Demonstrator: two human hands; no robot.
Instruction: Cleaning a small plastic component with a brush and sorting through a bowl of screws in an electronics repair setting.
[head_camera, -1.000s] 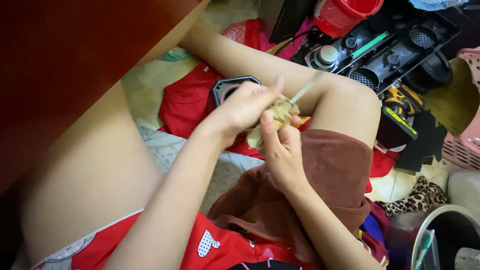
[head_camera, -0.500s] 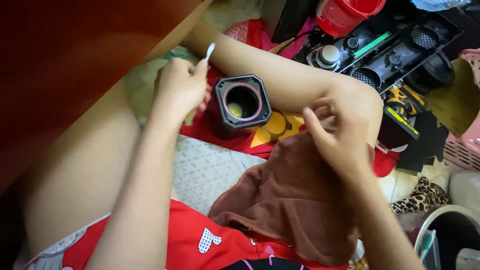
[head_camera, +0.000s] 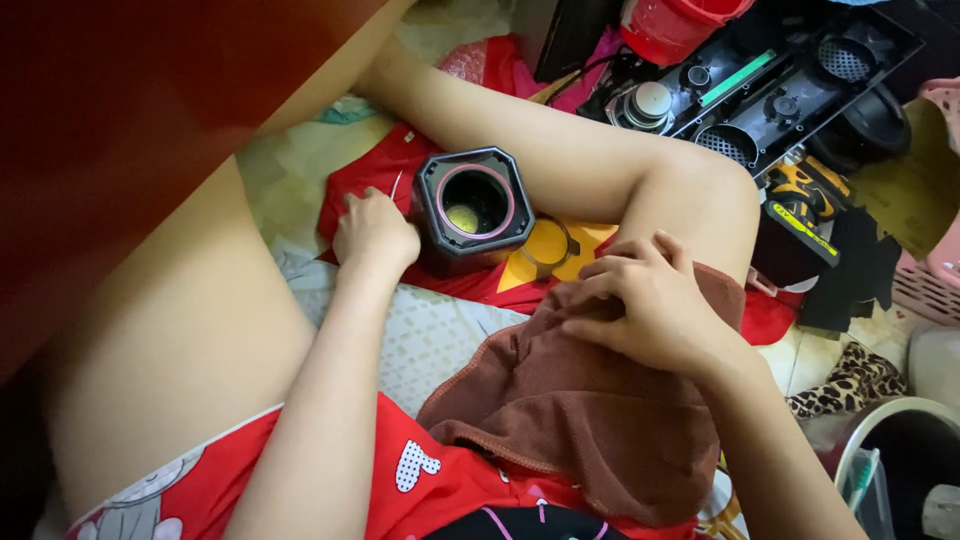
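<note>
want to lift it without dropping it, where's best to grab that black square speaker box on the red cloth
Probably grip the black speaker box across its two flat outer sides, coming from above. It stands with its round opening facing up, and the left hand already rests against its left side.

The black speaker housing (head_camera: 470, 208) at twelve o'clock looks like hard, slightly glossy plastic. The brown towel (head_camera: 580, 410) at five o'clock is soft, matt, napped cloth. The red fabric (head_camera: 365, 180) beneath seems thin, smooth cotton, perhaps.

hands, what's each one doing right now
Left hand: closed on the red cloth, beside the black speaker housing.
Right hand: open, fingers spread on the brown towel.
</note>
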